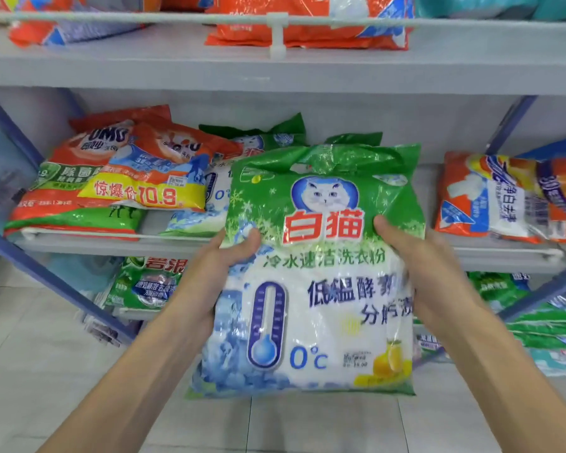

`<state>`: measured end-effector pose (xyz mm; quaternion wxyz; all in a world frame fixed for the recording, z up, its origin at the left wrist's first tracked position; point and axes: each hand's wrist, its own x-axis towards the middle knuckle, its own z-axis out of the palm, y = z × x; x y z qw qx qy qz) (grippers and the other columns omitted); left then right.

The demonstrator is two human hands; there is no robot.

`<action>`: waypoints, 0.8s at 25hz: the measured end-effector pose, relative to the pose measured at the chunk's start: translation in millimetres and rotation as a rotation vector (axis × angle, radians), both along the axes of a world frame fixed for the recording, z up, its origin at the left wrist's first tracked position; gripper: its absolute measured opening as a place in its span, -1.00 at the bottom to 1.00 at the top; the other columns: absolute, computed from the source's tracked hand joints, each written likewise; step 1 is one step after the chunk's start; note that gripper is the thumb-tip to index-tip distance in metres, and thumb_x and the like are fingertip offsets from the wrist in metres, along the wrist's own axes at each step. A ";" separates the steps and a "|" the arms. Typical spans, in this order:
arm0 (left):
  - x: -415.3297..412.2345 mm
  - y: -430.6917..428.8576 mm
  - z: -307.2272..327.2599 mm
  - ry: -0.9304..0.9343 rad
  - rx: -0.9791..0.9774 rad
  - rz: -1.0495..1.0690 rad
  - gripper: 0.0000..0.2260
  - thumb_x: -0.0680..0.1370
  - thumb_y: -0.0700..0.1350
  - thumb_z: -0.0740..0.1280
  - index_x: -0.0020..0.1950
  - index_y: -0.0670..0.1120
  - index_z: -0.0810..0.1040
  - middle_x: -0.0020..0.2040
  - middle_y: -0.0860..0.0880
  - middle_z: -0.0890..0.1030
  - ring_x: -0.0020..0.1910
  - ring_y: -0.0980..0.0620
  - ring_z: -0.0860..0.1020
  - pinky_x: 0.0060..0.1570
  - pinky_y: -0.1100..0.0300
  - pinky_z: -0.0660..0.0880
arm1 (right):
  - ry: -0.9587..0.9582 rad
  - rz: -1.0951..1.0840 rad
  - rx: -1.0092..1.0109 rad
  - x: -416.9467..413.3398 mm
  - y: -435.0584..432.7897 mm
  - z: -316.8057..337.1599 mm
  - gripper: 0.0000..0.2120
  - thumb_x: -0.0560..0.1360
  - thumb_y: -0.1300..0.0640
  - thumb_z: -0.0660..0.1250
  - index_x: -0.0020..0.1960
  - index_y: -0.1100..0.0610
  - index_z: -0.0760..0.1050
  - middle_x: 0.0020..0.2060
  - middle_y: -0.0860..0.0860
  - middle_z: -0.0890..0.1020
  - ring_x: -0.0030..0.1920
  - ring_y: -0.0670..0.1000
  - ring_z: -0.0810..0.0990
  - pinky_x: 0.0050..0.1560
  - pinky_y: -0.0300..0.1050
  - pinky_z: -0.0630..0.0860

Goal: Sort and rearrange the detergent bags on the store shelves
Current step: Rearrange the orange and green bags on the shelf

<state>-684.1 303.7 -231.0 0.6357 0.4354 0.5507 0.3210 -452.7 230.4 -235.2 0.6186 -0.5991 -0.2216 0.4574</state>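
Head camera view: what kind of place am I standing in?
Probably a shop's laundry aisle: railed shelves stacked with detergent bags, an orange bag marked 10.9, and a price sticker on the green cat-brand bag gripped by left hand and right hand.

Single cam, worn on my head, wide-angle, so straight lines bowed toward the frame edges. It looked forward and down and faced the shelf unit roughly head-on. The upper shelf ran across the top, the middle shelf across mid-height, and the floor filled the bottom. Range was close. My forearms showed from the bottom corners up to my left grip and right grip, which sat just below centre. The green bag held between them filled mid-frame and hid part of the middle shelf. The left edge was soft and blurred.
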 end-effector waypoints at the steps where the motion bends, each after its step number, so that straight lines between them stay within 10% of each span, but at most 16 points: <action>1: 7.3 19.2 6.5 -0.005 0.009 -0.014 -0.19 0.39 0.22 0.51 0.58 0.08 0.29 0.43 0.14 0.39 0.43 0.08 0.34 0.29 0.05 0.27 | -0.041 0.005 0.012 12.6 20.2 4.9 -0.58 0.48 0.04 0.52 0.26 0.19 0.56 0.02 0.12 0.75 0.02 0.14 0.75 0.11 0.15 0.63; 5: 46.2 116.5 25.5 -0.233 -0.022 -0.166 -0.51 0.49 0.10 0.48 0.34 -0.12 0.60 0.17 -0.15 0.70 0.06 -0.13 0.67 0.20 -0.10 0.58 | -0.122 0.137 0.071 59.4 105.3 28.4 -0.44 0.33 0.07 0.60 0.27 0.21 0.57 0.09 0.13 0.73 0.07 0.15 0.73 0.04 0.14 0.68; 8: 67.7 161.0 11.4 0.087 0.250 -0.141 -0.58 0.42 0.08 0.55 0.17 -0.11 0.66 -0.01 -0.06 0.71 -0.09 -0.03 0.64 -0.10 0.17 0.58 | -0.431 0.254 -0.053 64.9 137.4 7.9 -0.56 0.41 -0.11 0.55 0.21 0.01 0.55 0.02 -0.13 0.69 -0.03 -0.11 0.67 -0.05 -0.24 0.56; 12: 71.3 152.8 -26.5 0.345 0.471 -0.069 -0.29 0.38 0.21 0.57 0.43 -0.03 0.44 0.02 0.05 0.64 -0.18 0.11 0.59 -0.29 0.33 0.48 | -0.584 0.128 -0.088 58.8 122.8 -33.1 -0.61 0.49 -0.19 0.46 0.20 -0.10 0.42 -0.10 -0.34 0.52 -0.29 -0.37 0.50 -0.33 -0.50 0.36; 16: 58.5 114.8 -28.0 0.623 0.586 -0.293 -0.02 0.16 0.49 0.48 0.52 0.21 0.33 0.53 0.07 0.34 0.44 0.01 0.41 0.40 0.00 0.41 | -0.634 0.127 -0.148 54.0 96.6 -39.6 -0.32 0.20 -0.37 0.57 0.15 -0.02 0.51 -0.05 -0.26 0.64 -0.03 -0.19 0.62 -0.08 -0.21 0.45; 20: 57.3 91.0 -35.0 0.904 0.844 -0.407 -0.03 0.18 0.54 0.40 0.55 0.38 0.19 0.66 0.11 0.01 0.56 -0.17 0.19 0.42 -0.11 0.31 | -0.644 0.029 -0.038 44.2 95.5 -34.6 -0.55 0.28 -0.14 0.65 0.04 0.00 0.58 -0.23 -0.22 0.72 -0.19 -0.23 0.66 -0.22 -0.30 0.45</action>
